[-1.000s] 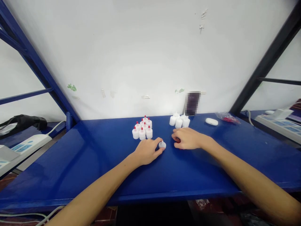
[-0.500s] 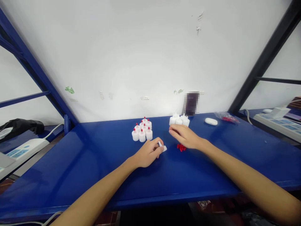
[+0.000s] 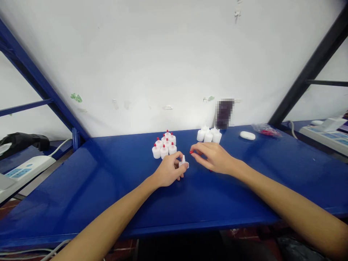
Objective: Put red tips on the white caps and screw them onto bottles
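I stand at a blue table [image 3: 231, 203] whose back edge meets a white wall [image 3: 152, 61]. My left hand [image 3: 172, 169] is clamped on a small white bottle [image 3: 184, 164], its bare nozzle pointing up; it is about midway between the table's left and right edges, and I cannot tell whether its base touches the surface. My right hand [image 3: 212, 156], just to its right, has thumb and finger pinched together on a red cap [image 3: 191, 152], apart from the nozzle. A bit of red shows on the surface under that palm.

Toward the back edge, left of centre, red-tipped bottles [image 3: 158, 143] stand in a cluster; right of centre, bare-nozzled bottles [image 3: 208, 136] stand close together. Farther right along that edge lie a white case [image 3: 247, 135] and a clear bag [image 3: 266, 129] with red pieces inside. A dark, blurred-out panel [image 3: 225, 113] stands against the wall. Torn scraps and a green patch [image 3: 76, 97] mark the paint. A blue post [image 3: 46, 81] slants up beyond the left edge, a black post [image 3: 310, 69] beyond the right, with a power strip [image 3: 29, 172] past the left edge. Reddish flooring shows below the front edge.
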A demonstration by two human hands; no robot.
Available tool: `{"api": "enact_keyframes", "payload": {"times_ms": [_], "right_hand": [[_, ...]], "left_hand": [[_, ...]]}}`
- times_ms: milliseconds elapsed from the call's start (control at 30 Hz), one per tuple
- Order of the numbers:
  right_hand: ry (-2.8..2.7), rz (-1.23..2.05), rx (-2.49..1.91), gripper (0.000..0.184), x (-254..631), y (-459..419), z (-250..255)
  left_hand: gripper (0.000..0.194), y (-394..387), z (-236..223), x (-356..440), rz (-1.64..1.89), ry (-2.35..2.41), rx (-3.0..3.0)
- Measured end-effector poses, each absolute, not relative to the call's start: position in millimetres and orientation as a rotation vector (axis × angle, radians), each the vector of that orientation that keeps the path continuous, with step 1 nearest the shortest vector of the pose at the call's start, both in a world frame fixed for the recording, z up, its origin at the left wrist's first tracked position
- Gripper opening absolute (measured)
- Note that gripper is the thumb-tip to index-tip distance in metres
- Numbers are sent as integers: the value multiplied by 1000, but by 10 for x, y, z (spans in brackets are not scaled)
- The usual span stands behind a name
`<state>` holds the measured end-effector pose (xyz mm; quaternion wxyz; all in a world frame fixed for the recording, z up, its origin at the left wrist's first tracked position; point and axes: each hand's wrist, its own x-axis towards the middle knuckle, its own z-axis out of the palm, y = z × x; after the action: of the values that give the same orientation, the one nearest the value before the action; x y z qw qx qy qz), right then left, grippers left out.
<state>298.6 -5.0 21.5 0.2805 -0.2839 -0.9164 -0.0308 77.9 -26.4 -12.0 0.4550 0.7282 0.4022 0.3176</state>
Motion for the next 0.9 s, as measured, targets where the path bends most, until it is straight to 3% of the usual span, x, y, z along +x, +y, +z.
{"api": "enact_keyframes", "payload": {"times_ms": [400, 900], "right_hand": [[-2586, 81, -684, 21, 2943, -141, 232], [-2542, 195, -726, 21, 2939, -124, 215]], "left_hand": [[36, -312, -108, 799, 869, 864, 2058], [36, -309, -101, 805, 765, 888, 2007]]}}
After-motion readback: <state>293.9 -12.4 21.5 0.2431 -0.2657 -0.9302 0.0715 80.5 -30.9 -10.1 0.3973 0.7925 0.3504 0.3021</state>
